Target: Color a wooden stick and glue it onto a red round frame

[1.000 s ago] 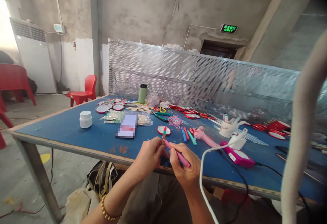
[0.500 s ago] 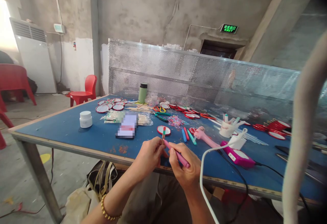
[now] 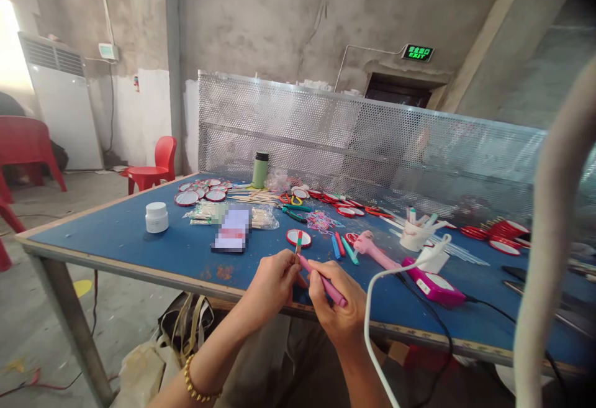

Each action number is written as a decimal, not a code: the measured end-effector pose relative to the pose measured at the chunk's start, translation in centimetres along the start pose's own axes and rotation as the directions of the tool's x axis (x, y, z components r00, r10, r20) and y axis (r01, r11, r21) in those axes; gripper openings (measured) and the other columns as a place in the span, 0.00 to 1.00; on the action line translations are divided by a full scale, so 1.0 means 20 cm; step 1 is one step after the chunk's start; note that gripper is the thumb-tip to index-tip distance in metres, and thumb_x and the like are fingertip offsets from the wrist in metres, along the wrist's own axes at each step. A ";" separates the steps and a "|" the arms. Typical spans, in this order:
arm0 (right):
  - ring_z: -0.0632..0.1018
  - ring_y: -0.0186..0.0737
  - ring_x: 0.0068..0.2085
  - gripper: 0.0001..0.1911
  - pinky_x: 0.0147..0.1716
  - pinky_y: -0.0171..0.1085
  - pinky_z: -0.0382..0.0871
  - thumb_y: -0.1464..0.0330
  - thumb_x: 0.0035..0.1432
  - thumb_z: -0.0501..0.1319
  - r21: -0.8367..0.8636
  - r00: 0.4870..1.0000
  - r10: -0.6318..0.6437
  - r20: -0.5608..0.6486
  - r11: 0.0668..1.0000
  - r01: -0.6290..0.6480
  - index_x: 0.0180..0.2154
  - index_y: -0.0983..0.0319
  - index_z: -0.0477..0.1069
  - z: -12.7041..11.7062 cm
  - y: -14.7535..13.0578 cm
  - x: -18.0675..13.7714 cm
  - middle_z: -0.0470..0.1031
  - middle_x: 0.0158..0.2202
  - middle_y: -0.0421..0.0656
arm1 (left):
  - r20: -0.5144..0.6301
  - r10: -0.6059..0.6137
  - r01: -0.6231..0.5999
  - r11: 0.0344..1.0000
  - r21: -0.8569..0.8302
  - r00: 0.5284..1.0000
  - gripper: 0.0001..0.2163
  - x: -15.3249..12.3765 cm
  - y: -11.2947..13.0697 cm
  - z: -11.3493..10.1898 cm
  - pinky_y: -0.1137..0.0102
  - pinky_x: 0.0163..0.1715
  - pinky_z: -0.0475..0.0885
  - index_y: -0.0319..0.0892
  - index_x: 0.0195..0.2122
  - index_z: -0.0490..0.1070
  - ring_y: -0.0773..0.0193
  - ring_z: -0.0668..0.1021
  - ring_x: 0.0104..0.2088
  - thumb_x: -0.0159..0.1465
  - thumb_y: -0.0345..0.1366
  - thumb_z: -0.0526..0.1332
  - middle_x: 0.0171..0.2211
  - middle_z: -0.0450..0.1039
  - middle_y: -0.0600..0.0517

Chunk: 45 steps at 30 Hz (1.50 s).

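Observation:
My left hand (image 3: pixel 274 279) is closed in a pinch on a thin flat stick (image 3: pixel 298 241), whose upper end shows red and green. A pink marker pen (image 3: pixel 326 284) lies in my right hand (image 3: pixel 342 305), gripped like a pencil. The marker's front end meets or nearly meets the stick beside my left fingertips; its tip is too small to make out. Just behind the stick, a round white disc with a red rim (image 3: pixel 292 236) lies flat on the blue table (image 3: pixel 186 259). Blue, red and teal marker pens (image 3: pixel 347 249) lie to the right.
A phone (image 3: pixel 231 228), a white jar (image 3: pixel 156 217) and a green bottle (image 3: pixel 261 170) stand or lie to the left. Pliers (image 3: pixel 294 214), a pink hot-air tool (image 3: pixel 372 250), a white cup of pens (image 3: pixel 414 234) and a magenta box (image 3: pixel 437 285) sit rightward. A white cable (image 3: pixel 369 315) hangs near my right arm.
Both hands keep almost the same place and grip. The stick has turned slightly, and more red shows at its top end.

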State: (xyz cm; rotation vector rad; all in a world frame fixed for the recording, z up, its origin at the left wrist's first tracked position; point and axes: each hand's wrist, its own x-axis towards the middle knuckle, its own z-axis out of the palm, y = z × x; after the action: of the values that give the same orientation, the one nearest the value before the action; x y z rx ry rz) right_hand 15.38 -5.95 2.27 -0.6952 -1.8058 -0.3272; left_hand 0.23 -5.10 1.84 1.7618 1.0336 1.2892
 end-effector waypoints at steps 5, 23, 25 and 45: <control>0.77 0.39 0.30 0.08 0.33 0.37 0.74 0.77 0.62 0.58 0.021 1.000 -0.004 -0.018 1.000 0.004 0.32 0.59 0.69 0.01 0.01 -0.01 0.67 0.23 0.38 | 0.003 -0.004 0.004 1.000 -0.008 1.000 0.10 0.00 0.00 0.00 0.76 0.18 0.64 0.42 0.32 0.67 0.70 0.71 0.14 0.68 0.39 0.52 0.25 0.77 0.53; 0.77 0.38 0.30 0.08 0.33 0.36 0.72 0.77 0.61 0.59 0.066 0.999 0.045 -0.009 0.997 -0.044 0.32 0.60 0.71 0.01 0.02 -0.03 0.72 0.26 0.40 | -0.015 0.003 -0.003 1.000 -0.010 1.000 0.11 0.00 -0.02 0.01 0.75 0.19 0.64 0.42 0.31 0.66 0.70 0.72 0.15 0.68 0.40 0.52 0.25 0.78 0.53; 0.77 0.36 0.29 0.07 0.30 0.35 0.71 0.77 0.62 0.59 0.116 0.997 0.070 -0.028 0.991 -0.066 0.36 0.61 0.73 0.00 0.02 -0.03 0.75 0.28 0.40 | -0.009 -0.003 0.003 1.000 -0.013 1.000 0.11 0.00 -0.02 0.01 0.75 0.19 0.64 0.42 0.31 0.65 0.70 0.71 0.15 0.69 0.40 0.52 0.26 0.78 0.52; 0.75 0.35 0.26 0.11 0.26 0.35 0.70 0.78 0.60 0.59 0.153 0.988 0.084 -0.133 0.986 -0.063 0.42 0.61 0.75 0.02 0.03 -0.03 0.75 0.28 0.41 | 0.004 -0.018 0.018 0.999 -0.037 1.000 0.10 0.00 0.00 0.00 0.75 0.18 0.63 0.43 0.30 0.64 0.69 0.71 0.14 0.68 0.39 0.52 0.26 0.79 0.51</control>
State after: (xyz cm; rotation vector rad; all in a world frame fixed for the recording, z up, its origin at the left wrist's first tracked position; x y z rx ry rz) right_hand 15.47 -5.48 1.40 -0.6176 -1.6496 -0.1853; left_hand 0.24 -5.13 1.78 1.7225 1.0152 1.2861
